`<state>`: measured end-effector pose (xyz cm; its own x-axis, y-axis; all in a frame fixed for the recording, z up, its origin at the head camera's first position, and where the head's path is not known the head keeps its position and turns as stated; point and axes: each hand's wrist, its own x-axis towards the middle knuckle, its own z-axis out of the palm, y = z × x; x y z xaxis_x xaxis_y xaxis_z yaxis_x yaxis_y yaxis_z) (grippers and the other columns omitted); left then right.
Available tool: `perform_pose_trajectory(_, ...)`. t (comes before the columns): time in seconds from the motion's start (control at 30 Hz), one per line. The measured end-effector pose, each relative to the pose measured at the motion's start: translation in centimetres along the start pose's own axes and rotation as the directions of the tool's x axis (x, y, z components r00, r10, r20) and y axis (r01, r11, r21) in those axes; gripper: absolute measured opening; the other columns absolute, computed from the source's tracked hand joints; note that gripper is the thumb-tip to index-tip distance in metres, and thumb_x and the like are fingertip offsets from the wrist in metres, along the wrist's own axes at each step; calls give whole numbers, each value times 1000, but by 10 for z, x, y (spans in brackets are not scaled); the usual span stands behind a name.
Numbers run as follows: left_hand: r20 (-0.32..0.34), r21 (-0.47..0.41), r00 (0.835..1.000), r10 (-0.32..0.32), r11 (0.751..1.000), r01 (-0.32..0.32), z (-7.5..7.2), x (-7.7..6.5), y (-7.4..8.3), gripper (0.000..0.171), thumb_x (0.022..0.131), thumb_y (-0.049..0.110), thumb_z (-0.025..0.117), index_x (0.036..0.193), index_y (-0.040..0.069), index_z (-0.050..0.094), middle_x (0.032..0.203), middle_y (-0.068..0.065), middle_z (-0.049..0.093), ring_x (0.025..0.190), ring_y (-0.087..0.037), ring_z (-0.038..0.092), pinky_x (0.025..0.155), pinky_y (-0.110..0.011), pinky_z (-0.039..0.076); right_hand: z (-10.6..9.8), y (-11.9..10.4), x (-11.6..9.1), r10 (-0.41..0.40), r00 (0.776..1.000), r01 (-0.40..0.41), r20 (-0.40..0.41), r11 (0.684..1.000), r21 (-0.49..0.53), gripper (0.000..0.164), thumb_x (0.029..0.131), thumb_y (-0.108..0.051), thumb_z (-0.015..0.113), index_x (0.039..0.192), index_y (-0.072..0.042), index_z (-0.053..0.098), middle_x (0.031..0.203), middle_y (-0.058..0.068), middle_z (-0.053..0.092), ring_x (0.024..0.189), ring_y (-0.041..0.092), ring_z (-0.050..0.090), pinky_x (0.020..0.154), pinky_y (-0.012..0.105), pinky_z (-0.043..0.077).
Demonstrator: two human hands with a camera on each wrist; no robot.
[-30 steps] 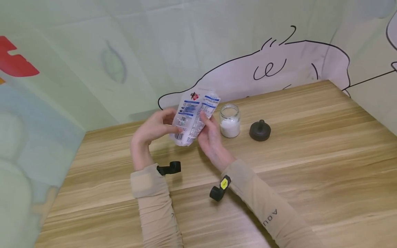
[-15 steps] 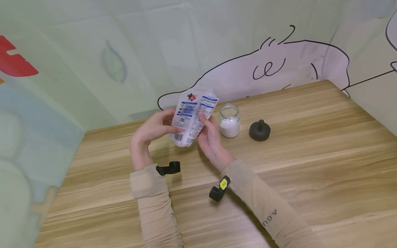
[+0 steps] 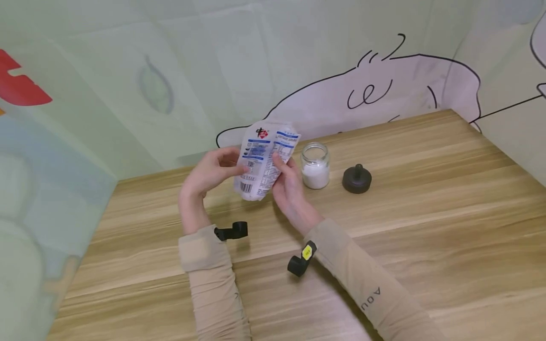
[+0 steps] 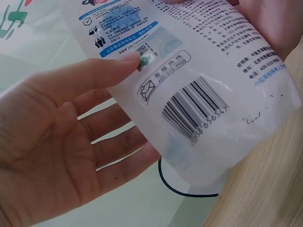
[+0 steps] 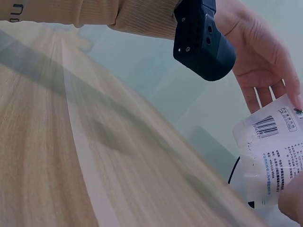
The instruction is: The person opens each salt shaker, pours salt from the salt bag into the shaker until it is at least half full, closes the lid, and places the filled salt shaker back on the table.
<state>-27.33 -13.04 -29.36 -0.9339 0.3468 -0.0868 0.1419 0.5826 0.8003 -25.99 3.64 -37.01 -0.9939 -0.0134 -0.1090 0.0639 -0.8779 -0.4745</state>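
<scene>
A white printed plastic bag is held up above the table, its barcode and text side facing me. My left hand pinches its left edge; in the left wrist view the thumb presses beside the small QR code and the fingers lie behind the bag. On the other side my right hand grips the bag, thumb across the front, other fingers mostly hidden behind. Just right of that hand stands a glass jar without a lid, partly filled with white material. A dark round lid with a knob lies beside the jar.
The wood-grain table reaches back to a pale cloth backdrop with line drawings. Black wrist cameras stick out from both sleeves over the tabletop.
My left thumb has slid slightly up the front of the bag, from near the barcode to the QR code. The right hand, jar and lid look unmoved.
</scene>
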Motion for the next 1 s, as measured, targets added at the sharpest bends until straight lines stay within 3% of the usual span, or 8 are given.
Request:
perform_pose_trajectory(0.3, -89, -19, 996, -2, 1000, 0, 0, 0, 4, 36, 89, 24, 69, 119, 6, 62, 121, -13, 64, 113, -26, 58, 101, -43, 42, -1, 1, 0, -6, 1000, 6, 11, 1000, 1, 41, 94, -9, 56, 135, -12, 51, 139, 5, 55, 130, 19, 51, 112, 31, 35)
perform_pose_trajectory(0.5, -140, -35, 989, 42, 998, -48, 2, 0, 7, 31, 89, 24, 68, 114, 5, 64, 115, -11, 66, 104, -21, 60, 95, -36, 45, -1, 1, 0, -8, 1000, 8, 6, 1000, -12, 40, 94, -9, 57, 134, -12, 52, 137, 4, 57, 129, 19, 52, 112, 31, 36)
perform_pose_trajectory(0.73, -226, -55, 968, 105, 991, -121, 4, 0, 14, 29, 89, 27, 68, 109, 7, 65, 107, -4, 67, 99, -14, 61, 91, -30, 47, -1, 1, 0, -8, 1000, 8, 1, 1000, -29, 39, 93, -9, 59, 132, -12, 54, 132, 3, 60, 126, 18, 54, 111, 31, 37)
perform_pose_trajectory(1.0, -257, -42, 958, 130, 988, -145, 3, -2, 19, 28, 92, 23, 65, 112, 3, 66, 109, -11, 67, 96, -13, 60, 87, -26, 48, -3, 2, 1, -3, 1000, 3, -15, 999, -54, 39, 93, -10, 60, 131, -14, 55, 131, 2, 61, 124, 17, 55, 110, 31, 38)
